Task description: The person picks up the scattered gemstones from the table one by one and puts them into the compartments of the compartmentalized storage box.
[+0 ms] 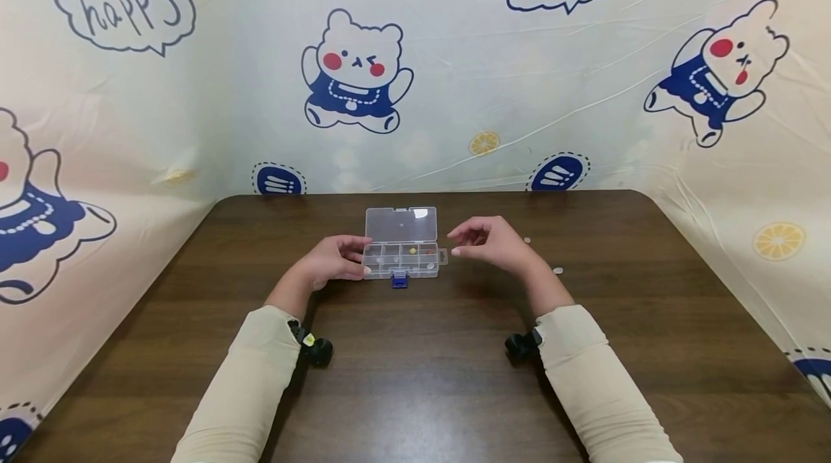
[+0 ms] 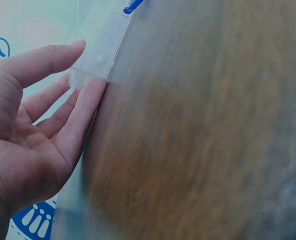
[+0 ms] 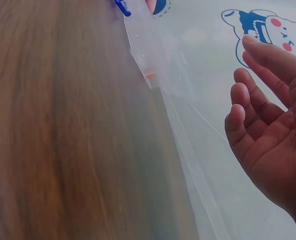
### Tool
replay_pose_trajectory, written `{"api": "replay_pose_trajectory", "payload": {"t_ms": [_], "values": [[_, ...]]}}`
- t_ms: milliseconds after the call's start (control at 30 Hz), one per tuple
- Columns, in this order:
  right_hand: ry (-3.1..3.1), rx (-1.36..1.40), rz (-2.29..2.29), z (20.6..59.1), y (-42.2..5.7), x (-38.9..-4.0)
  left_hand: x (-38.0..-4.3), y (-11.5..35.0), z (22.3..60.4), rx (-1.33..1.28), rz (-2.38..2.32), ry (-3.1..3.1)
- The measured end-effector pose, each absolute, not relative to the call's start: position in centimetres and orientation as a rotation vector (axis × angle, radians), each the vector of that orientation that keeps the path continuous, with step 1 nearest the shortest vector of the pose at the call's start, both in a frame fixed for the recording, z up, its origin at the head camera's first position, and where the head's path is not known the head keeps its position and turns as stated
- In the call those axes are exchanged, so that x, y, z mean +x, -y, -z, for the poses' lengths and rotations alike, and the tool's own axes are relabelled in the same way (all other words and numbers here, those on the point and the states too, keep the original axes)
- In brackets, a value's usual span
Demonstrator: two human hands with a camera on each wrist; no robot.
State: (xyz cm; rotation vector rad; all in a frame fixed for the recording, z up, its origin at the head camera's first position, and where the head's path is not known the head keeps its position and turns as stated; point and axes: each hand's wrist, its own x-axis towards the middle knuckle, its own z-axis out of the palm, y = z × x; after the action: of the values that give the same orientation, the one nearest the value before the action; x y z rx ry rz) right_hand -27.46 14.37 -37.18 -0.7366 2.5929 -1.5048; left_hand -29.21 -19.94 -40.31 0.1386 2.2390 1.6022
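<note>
A clear plastic compartment box (image 1: 400, 261) lies on the table, its see-through lid (image 1: 401, 225) raised at the back and a blue latch (image 1: 399, 280) at the front. Inside, toward the right, are a small yellow piece (image 1: 412, 251), something tiny and reddish, and a whitish piece (image 1: 431, 266). My left hand (image 1: 331, 261) holds the box's left end between thumb and fingers; the left wrist view also shows the fingers (image 2: 90, 97) against that end. Just right of the box hovers my right hand (image 1: 490, 241), fingers loosely bent, with nothing visible in it.
Two small whitish pieces lie on the brown table (image 1: 415, 362) beyond the right hand, one farther back (image 1: 527, 240) and one nearer the forearm (image 1: 557, 271). A printed cloth (image 1: 441, 88) hangs behind the table and along its sides.
</note>
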Motion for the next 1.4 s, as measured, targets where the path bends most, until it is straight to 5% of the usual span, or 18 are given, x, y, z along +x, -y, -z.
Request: {"api": "replay_pose_trajectory", "payload": {"t_ms": [1400], "values": [[-2.669, -0.714, 1.519, 37.8, -20.6, -25.4, -29.1, 20.0, 40.4, 0.164, -1.624, -2.221]]}}
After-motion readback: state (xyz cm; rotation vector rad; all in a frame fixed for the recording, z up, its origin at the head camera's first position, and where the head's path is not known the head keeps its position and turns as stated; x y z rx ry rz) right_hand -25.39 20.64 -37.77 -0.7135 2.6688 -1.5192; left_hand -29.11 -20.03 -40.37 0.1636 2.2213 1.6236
